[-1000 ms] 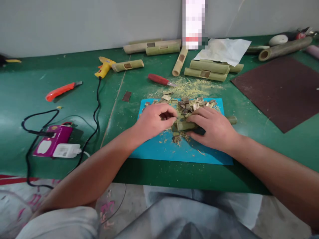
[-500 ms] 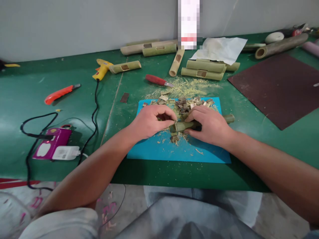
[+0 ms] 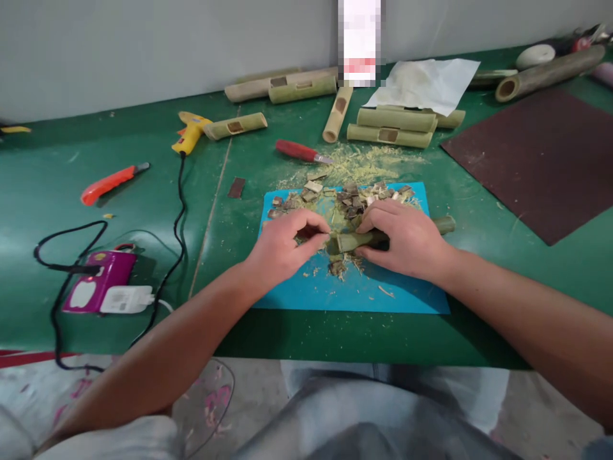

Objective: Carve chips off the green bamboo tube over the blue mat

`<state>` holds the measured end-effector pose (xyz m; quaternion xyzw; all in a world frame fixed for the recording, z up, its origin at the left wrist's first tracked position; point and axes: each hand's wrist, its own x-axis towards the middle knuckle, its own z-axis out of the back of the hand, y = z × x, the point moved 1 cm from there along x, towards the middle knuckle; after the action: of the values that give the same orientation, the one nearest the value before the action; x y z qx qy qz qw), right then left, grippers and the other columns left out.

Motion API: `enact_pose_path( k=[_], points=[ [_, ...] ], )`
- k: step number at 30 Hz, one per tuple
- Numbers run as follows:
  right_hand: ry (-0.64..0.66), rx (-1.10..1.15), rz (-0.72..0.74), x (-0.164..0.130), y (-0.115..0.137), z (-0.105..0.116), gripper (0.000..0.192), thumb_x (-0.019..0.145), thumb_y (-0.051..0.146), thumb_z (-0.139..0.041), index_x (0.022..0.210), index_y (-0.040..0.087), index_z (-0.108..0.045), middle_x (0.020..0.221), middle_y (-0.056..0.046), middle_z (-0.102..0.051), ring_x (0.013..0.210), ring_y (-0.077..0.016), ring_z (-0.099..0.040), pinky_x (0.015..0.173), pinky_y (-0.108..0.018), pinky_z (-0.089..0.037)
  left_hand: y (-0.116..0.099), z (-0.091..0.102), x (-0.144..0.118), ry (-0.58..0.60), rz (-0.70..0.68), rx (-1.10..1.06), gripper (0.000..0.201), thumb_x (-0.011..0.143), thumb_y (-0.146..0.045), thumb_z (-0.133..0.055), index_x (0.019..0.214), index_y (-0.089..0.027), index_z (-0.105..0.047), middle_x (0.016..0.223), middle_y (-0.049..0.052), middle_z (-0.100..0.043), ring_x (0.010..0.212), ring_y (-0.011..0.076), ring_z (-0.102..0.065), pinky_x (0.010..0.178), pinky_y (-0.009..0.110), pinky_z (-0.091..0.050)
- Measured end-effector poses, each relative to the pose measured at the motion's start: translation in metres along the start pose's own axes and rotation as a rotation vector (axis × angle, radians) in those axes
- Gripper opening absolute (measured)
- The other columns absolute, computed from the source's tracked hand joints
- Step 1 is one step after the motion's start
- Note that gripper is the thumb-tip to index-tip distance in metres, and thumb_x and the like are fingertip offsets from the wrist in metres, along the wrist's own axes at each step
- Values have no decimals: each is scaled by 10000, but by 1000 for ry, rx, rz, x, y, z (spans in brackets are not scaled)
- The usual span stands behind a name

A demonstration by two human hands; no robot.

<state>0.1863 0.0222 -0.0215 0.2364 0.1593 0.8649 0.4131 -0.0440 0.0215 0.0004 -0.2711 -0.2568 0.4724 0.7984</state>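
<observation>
Bare skin is shown from the fingers of the left hand point(image 3: 287, 246) and right hand point(image 3: 407, 239) along both forearms point(image 3: 205, 326), which are narrowed toward the wrists. At the bottom middle, grey cloth point(image 3: 364, 421) is worn, marked by soft folds and lighter and darker patches. Behind it, paler blue-grey cloth point(image 3: 483, 390) is divided by an upright seam point(image 3: 376, 370). By the left forearm, light grey cloth point(image 3: 115, 441) is rounded and creased; whether sleeve or trouser cannot be told. A dark blue edge point(image 3: 601, 448) is seen at lower right.
</observation>
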Motion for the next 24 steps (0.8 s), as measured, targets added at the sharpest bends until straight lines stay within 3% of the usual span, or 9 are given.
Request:
enact_pose_path(
  k=[5,18,24],
  points=[
    [-4,0,-4,0,1,1,182,791,353,-682,840,229,-558,918,-62,-648,869,-229,-570,724,-346,-408,-6,-4,1,9,-108,-51,38,841,-205,-648,846,-183,-679,873,27,-723,759,126,-659,732,233,-546],
    [3,13,14,0,-1,0,187,806,369,-675,845,220,-570,917,-63,-640,875,-222,-568,731,-343,-402,-6,-9,0,29,-193,23,109,915,-195,-611,902,-189,-719,876,33,-726,804,132,-675,758,233,-508],
    [8,14,6,1,-1,0,183,793,353,-680,839,215,-569,908,-62,-637,864,-223,-565,713,-338,-399,0,-11,-1,40,-415,126,161,960,-215,-559,915,-177,-709,874,42,-711,800,128,-669,735,225,-524]
  ],
)
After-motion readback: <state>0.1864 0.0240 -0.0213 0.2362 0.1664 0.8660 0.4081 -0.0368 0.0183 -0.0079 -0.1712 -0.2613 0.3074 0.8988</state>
